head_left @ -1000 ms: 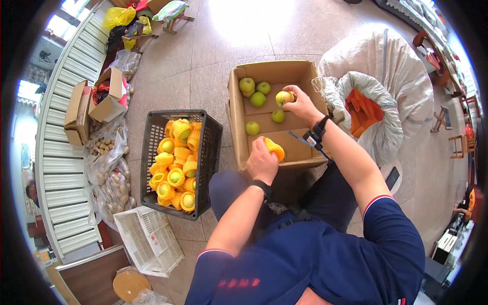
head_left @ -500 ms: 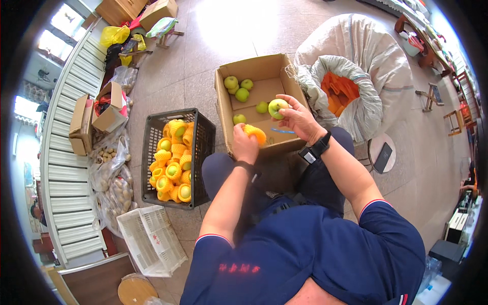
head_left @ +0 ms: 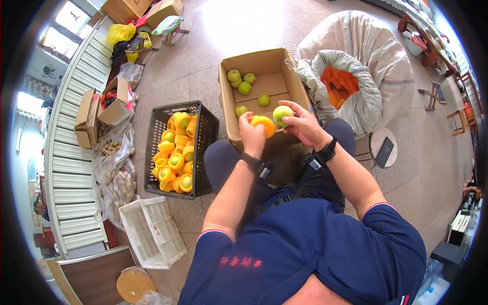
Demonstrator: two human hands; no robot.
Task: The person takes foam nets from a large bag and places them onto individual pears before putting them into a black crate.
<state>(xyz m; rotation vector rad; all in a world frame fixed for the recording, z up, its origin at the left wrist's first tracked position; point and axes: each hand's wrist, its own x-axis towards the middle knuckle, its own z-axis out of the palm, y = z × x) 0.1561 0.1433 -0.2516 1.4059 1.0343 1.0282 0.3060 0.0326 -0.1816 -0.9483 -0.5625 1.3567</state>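
Green fruit [head_left: 244, 87] in cardboard box [head_left: 295, 76], netted fruit [head_left: 175, 161] in black crate [head_left: 207, 147]

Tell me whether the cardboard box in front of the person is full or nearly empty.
Nearly empty. The cardboard box stands open, with only five green fruits scattered on its bare bottom.

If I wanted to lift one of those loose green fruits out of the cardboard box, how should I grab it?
Probably from straight above. The loose green fruit lies alone on the floor of the open-topped cardboard box, walls all round it. Being round, close your fingertips around its widest part, much as the right hand cups its green fruit.
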